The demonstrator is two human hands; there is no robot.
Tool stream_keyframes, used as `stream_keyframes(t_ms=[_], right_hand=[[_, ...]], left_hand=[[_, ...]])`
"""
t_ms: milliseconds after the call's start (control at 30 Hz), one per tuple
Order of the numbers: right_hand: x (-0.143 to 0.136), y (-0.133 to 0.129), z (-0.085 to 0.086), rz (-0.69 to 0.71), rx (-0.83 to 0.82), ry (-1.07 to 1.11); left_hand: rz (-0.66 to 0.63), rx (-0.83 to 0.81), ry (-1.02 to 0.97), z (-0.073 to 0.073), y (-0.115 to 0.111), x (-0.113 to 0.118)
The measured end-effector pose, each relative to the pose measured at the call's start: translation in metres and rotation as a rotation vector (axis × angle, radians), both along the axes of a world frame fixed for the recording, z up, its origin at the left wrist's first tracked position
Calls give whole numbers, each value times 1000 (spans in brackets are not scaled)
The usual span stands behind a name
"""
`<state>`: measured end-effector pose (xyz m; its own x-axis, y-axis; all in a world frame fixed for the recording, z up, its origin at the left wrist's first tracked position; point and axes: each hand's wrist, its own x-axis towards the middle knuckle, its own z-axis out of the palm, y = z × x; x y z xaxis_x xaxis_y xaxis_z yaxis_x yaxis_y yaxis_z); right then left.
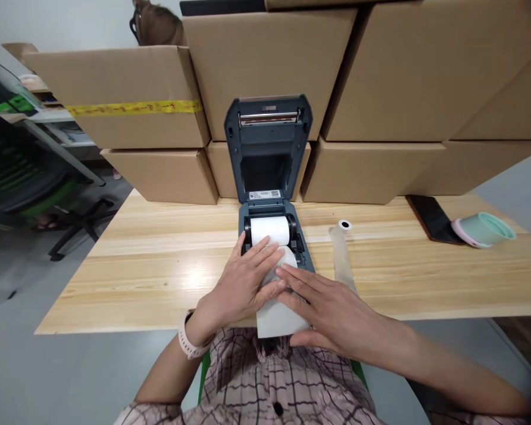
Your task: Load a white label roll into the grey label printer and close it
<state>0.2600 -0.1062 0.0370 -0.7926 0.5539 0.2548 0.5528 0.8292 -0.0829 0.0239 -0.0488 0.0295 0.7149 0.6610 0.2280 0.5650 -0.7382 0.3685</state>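
A dark grey label printer (269, 141) stands on the table with its lid raised. Inside lies a white paper roll (269, 229), and its strip (278, 319) hangs out over the front toward my lap. My left hand (243, 280) rests on the strip at the printer's front, fingers extended just below the roll. From the right, my right hand (321, 304) touches the strip's right side with its fingers stretched out. The fingertips of both hands nearly meet over the paper. Neither hand is closed on anything.
A small roll (345, 225) with a trailing pale ribbon (343, 260) lies right of the printer. Cardboard boxes (265, 71) are stacked along the back. At the right are a phone (429, 217) and a green cup (487, 229). Another person's head (161, 25) shows behind the boxes.
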Motion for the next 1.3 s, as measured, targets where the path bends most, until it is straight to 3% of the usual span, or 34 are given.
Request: stream_keyframes(t_ms=[133,367,433,533,600,733,867,967,1033,1133,1200,1300], right_hand=[[3,-1,5,4,-49,6],[-1,-5,-4,11,-30,26],[3,-5,1,19,-46,47],[18,5,23,82,-143,176],[30,23,44,60,-154,379],[41,94,80,-231,71,829],[19,180,109,-319,-239,971],[-3,216,127,-337,-350,990],[-10,213,132,-334,-325,983],[-10,170,119,-298,-184,923],[-6,127,94,-185,5,824],[-1,63,48,-32,257,629]], left_hand=[[-24,34,23,-1,2,-3],[-40,57,36,1,6,-4],[-30,87,53,0,2,-1],[-7,184,56,-6,-17,6],[8,261,46,-13,-35,12],[-4,333,-16,-22,-67,19],[-30,362,-94,-24,-79,19],[-28,373,-185,-22,-82,17],[-60,302,-273,-19,-87,13],[-107,138,-514,-17,-94,1],[-40,172,-728,-17,-95,-7],[201,451,-931,-16,-85,-16]])
